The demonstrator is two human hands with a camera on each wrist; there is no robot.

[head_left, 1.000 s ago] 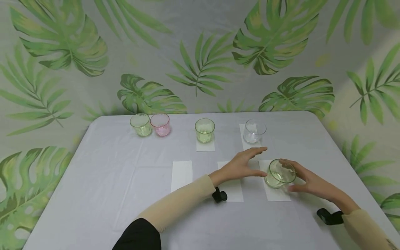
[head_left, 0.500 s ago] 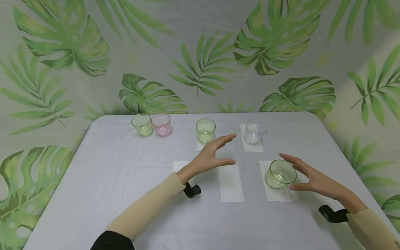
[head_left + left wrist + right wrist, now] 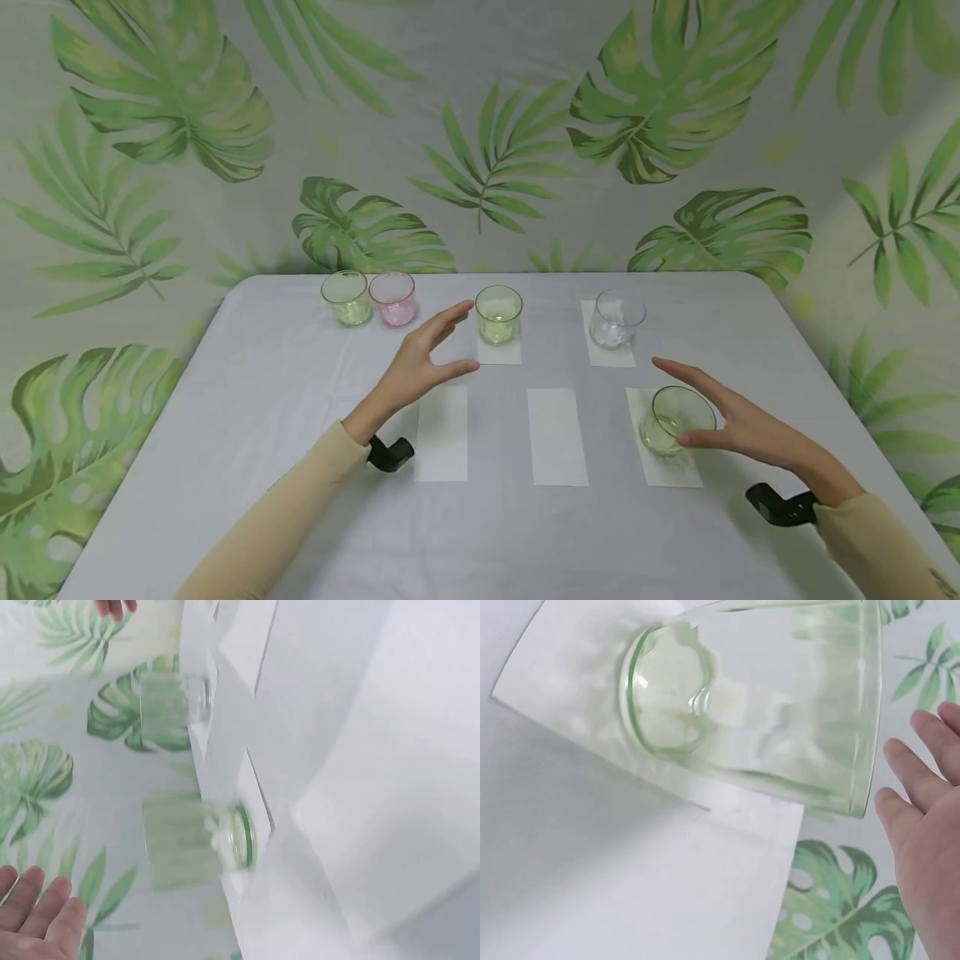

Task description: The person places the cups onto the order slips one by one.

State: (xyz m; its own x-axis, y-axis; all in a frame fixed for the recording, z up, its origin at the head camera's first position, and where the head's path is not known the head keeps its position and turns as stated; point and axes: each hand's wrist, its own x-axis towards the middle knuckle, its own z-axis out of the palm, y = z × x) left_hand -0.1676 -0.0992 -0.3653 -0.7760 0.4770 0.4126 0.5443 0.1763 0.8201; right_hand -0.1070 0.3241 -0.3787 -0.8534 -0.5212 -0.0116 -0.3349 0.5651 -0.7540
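Both hands (image 3: 408, 362) (image 3: 742, 425) with fingers (image 3: 444, 321) outstretched, thumbs (image 3: 456, 368) spread wide.

Staged indoor set, room type unclear: leaf-print backdrop (image 3: 525, 50) spans behind and both sides of white-covered surface (image 3: 495, 533), where white paper rectangles (image 3: 558, 437) lie in two rows.

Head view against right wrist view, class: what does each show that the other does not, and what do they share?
Only the head view shows the left hand, the pink glass and the clear glass. Only the right wrist view shows the front green glass side-on, close up. Both show that glass on white paper, the right hand and the leafy backdrop.
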